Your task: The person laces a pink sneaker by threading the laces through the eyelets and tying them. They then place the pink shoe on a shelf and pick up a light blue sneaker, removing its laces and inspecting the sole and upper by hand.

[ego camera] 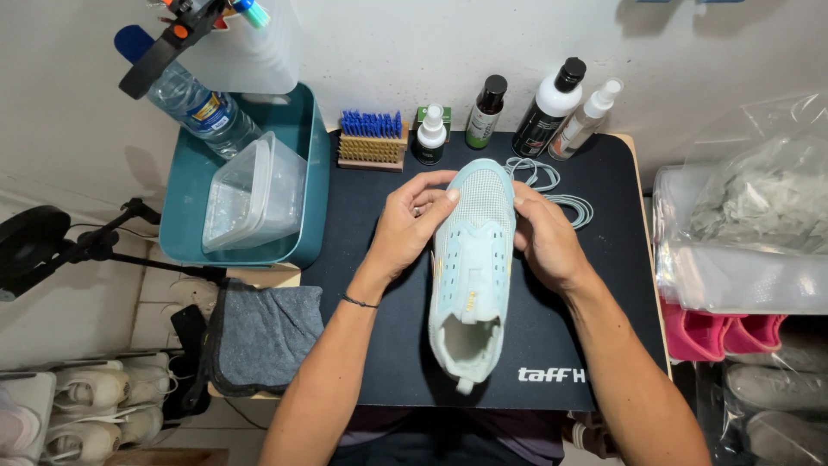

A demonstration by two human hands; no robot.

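Observation:
A pale blue unlaced sneaker [470, 267] lies on a black mat [371, 345], toe pointing away from me. My left hand [410, 224] grips its left side near the toe, thumb across the mesh upper. My right hand [543, 237] cups the right side of the forefoot. Light blue laces [552, 190] lie coiled on the mat just beyond my right hand.
Along the mat's far edge stand a blue-bristled wooden brush [372, 142] and several bottles [542, 108]. A teal tub [315, 185] at left holds a clear plastic container and a water bottle. A grey cloth [259, 336] hangs at lower left. Bagged shoes [742, 233] are stacked at right.

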